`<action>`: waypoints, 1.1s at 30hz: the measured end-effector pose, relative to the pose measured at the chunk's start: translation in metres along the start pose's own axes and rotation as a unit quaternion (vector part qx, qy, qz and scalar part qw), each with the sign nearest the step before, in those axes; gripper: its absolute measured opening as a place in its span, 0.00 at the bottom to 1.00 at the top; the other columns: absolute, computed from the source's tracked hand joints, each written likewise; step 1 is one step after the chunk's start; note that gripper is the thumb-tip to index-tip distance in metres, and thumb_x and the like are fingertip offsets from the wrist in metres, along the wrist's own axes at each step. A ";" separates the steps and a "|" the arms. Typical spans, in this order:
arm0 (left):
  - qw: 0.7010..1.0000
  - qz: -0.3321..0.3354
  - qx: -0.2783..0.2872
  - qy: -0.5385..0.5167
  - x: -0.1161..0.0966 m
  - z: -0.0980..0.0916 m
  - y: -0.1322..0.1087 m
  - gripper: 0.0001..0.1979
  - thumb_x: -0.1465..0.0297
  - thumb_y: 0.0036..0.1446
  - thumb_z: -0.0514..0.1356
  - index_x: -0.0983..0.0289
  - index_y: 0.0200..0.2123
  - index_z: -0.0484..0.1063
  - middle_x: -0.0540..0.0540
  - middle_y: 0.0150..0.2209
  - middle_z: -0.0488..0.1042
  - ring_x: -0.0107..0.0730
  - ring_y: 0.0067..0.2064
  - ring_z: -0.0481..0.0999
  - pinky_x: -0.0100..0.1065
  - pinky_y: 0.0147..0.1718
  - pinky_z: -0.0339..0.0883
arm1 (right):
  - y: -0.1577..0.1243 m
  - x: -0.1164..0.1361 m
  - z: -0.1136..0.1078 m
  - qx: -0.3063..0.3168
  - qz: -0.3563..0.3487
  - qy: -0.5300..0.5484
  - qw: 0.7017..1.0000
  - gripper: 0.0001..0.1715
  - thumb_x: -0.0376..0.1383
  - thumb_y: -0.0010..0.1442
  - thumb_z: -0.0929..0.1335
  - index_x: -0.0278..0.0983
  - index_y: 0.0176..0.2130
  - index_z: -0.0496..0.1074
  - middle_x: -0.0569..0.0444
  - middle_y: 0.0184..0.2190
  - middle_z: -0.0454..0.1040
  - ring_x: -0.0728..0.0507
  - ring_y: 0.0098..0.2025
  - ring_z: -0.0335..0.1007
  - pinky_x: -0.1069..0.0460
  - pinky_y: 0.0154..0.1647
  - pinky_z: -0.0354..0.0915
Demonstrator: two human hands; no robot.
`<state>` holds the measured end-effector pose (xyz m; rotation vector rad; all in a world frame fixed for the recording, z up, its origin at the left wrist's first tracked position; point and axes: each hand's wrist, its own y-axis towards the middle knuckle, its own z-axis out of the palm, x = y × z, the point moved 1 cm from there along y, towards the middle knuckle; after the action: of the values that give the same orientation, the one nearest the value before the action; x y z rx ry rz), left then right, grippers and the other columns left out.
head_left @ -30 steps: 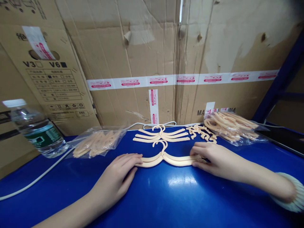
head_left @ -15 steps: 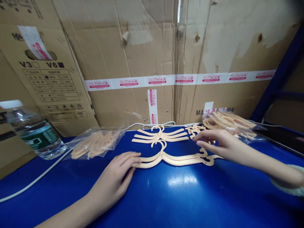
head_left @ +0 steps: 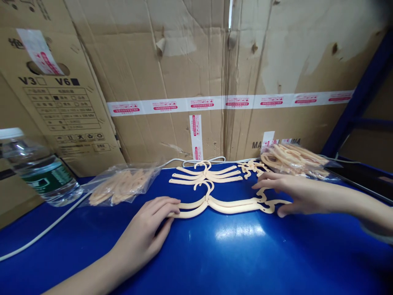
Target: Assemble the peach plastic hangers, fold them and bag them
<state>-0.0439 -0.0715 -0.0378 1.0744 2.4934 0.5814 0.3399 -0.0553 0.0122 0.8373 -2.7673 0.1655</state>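
Note:
Two cream plastic clothes hangers lie one in front of the other on the blue table, their hooks pointing away from me. My left hand has its fingers closed over their left ends, which it hides. At the right ends sit small hook-shaped pieces. Over these my right hand hovers, thumb and fingers apart, with nothing visibly held. Whether its fingertips touch the pieces I cannot tell. Behind lies a stack of folded or loose hanger arms with hooks, and a heap of small hooks beside it.
Clear bags of cream hanger parts lie at the left and back right. A water bottle stands far left near a white cable. Cardboard boxes wall the back. A dark flat object lies at the right.
My right hand has come down and nearer to the right ends of the hangers, its thumb and fingers spreading wider. The left hand keeps its place on the left ends.

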 end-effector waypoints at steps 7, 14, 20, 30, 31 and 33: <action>1.000 -0.002 0.002 -0.005 0.001 0.001 0.000 0.08 0.75 0.64 0.51 0.59 0.41 0.68 0.55 0.46 0.75 0.38 0.51 0.73 0.41 0.49 0.69 | 0.003 -0.004 0.001 0.028 0.030 -0.023 0.999 0.23 0.36 0.52 0.71 0.37 0.50 0.74 0.47 0.46 0.75 0.34 0.49 0.71 0.44 0.48 0.66; 1.000 -0.004 0.003 -0.003 0.000 0.001 0.001 0.09 0.75 0.64 0.51 0.59 0.42 0.68 0.55 0.47 0.76 0.38 0.51 0.73 0.42 0.49 0.69 | 0.006 -0.005 0.000 0.034 0.062 -0.040 0.997 0.11 0.37 0.53 0.70 0.38 0.38 0.75 0.50 0.39 0.77 0.38 0.41 0.72 0.47 0.39 0.65; 1.000 0.001 0.006 0.006 0.000 0.000 0.000 0.10 0.75 0.64 0.51 0.59 0.42 0.69 0.55 0.47 0.76 0.38 0.51 0.74 0.42 0.49 0.69 | 0.008 -0.005 -0.001 0.013 0.068 -0.073 0.995 0.06 0.36 0.57 0.67 0.37 0.32 0.74 0.50 0.33 0.77 0.40 0.35 0.72 0.49 0.34 0.63; 1.000 -0.021 0.001 0.021 0.000 -0.001 0.000 0.09 0.74 0.62 0.52 0.59 0.41 0.70 0.55 0.47 0.76 0.42 0.51 0.74 0.46 0.49 0.69 | 0.010 -0.012 0.000 -0.023 0.067 -0.080 0.994 0.04 0.32 0.54 0.66 0.37 0.28 0.72 0.51 0.27 0.75 0.42 0.29 0.70 0.50 0.28 0.59; 0.999 -0.024 -0.001 0.023 0.000 0.000 0.000 0.09 0.74 0.61 0.52 0.58 0.42 0.70 0.55 0.47 0.76 0.42 0.51 0.74 0.46 0.49 0.69 | 0.010 -0.012 0.000 -0.019 0.070 -0.077 0.994 0.04 0.32 0.53 0.66 0.37 0.28 0.72 0.52 0.27 0.75 0.42 0.29 0.70 0.50 0.28 0.59; 0.999 -0.029 -0.004 0.023 0.001 0.000 -0.001 0.09 0.74 0.61 0.52 0.58 0.41 0.70 0.55 0.47 0.76 0.42 0.51 0.74 0.46 0.49 0.69 | 0.009 -0.011 0.000 -0.012 0.074 -0.075 0.994 0.03 0.31 0.52 0.67 0.37 0.30 0.72 0.51 0.28 0.75 0.40 0.30 0.71 0.50 0.28 0.60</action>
<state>-0.0449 -0.0717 -0.0382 0.9928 2.5506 0.6069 0.3439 -0.0420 0.0085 0.6629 -2.9667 0.0988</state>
